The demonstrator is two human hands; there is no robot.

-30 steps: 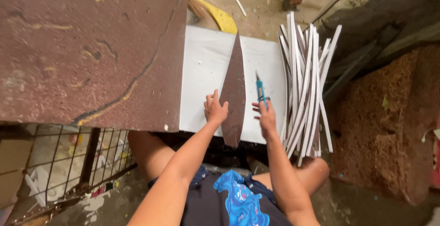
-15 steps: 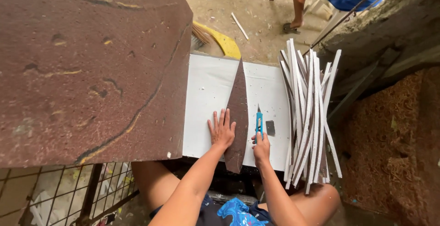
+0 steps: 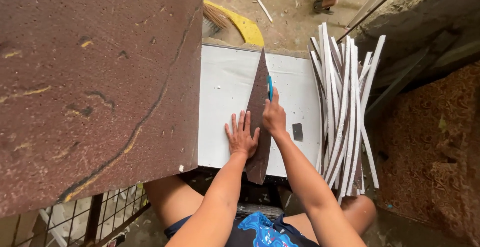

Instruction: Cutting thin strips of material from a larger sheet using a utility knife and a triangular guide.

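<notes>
A white surface (image 3: 225, 84) lies before the seated person, set on an earthen floor (image 3: 290, 7) outdoors, with one long brown wedge (image 3: 260, 107) as the landmark lying along its middle, point away from the person and blunt end overhanging the near edge. Left of the wedge, one large brown speckled sheet (image 3: 90, 77) covers the surface's edge; a wire rack (image 3: 100, 217) shows beneath it. Right of the wedge lies one bundle of white strips (image 3: 345, 107), too many and overlapped to count, and between bundle and wedge one small dark square chip (image 3: 297, 132). Beyond the wedge's tip: one yellow curved object (image 3: 245, 27), a broom head (image 3: 217, 16) just beside it, one loose white stick (image 3: 262, 5), and another person's foot (image 3: 327, 2). Left hand (image 3: 241, 138): open, fingers spread flat, pressing on the wedge's left edge and the surface. Right hand (image 3: 274, 117): closed around one blue-handled cutter (image 3: 270, 86), held against the wedge's right edge.
</notes>
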